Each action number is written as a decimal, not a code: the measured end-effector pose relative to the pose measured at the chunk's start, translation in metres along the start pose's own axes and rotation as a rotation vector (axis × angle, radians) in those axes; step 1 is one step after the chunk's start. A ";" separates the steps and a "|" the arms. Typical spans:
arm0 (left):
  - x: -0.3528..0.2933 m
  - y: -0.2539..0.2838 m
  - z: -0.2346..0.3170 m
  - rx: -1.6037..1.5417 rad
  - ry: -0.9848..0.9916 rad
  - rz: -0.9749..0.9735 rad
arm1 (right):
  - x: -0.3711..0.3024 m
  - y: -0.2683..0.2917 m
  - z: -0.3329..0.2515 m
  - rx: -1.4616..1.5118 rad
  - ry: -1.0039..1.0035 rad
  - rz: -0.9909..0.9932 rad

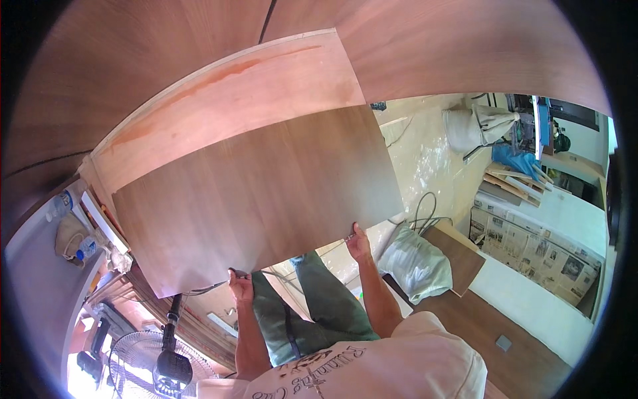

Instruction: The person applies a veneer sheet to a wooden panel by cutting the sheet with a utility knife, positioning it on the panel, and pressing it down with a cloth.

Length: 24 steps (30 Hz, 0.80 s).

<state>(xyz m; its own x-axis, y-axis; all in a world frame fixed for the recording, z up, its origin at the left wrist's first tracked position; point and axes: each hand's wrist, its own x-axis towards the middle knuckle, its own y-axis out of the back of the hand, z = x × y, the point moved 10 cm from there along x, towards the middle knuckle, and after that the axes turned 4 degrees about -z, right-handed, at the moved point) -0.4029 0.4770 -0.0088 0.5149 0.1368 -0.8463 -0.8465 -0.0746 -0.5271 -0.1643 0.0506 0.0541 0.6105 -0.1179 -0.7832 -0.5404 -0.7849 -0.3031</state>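
A large rectangular brown wood-grain board [259,193] is held out level before me. My left hand [240,286] grips its near edge toward the left, thumb on top and fingers curled beneath. Further right, my right hand [358,243] grips the same edge near the corner, its fingers partly hidden under the board. The board's far edge lies along a paler, unfinished wood panel [232,100] with a reddish streak; I cannot tell whether the two touch.
Brown wood-grain panels [465,46] rise at the far side. To the left are a shelf [40,266] with bottles and a cloth bag, and a fan [146,352]. A pale sack [419,263], wood offcuts [515,183] and newspaper sheets [531,249] lie to the right.
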 end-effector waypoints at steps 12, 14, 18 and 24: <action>-0.044 -0.009 -0.004 -0.065 -0.056 0.044 | -0.087 -0.027 -0.037 -0.015 -0.067 -0.094; -0.049 -0.003 0.004 -0.048 -0.059 0.046 | -0.095 -0.027 -0.036 -0.029 -0.082 -0.118; -0.050 -0.009 0.006 -0.047 -0.049 -0.015 | -0.090 -0.036 -0.034 -0.056 -0.058 -0.130; -0.004 -0.032 -0.007 0.041 -0.051 -0.088 | -0.007 -0.059 -0.034 -0.046 -0.060 -0.177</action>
<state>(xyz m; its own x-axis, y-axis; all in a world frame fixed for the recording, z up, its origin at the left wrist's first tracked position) -0.3768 0.4721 0.0112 0.5810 0.1916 -0.7911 -0.8036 -0.0197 -0.5949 -0.1173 0.0772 0.0955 0.6571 0.0599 -0.7514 -0.4000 -0.8172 -0.4150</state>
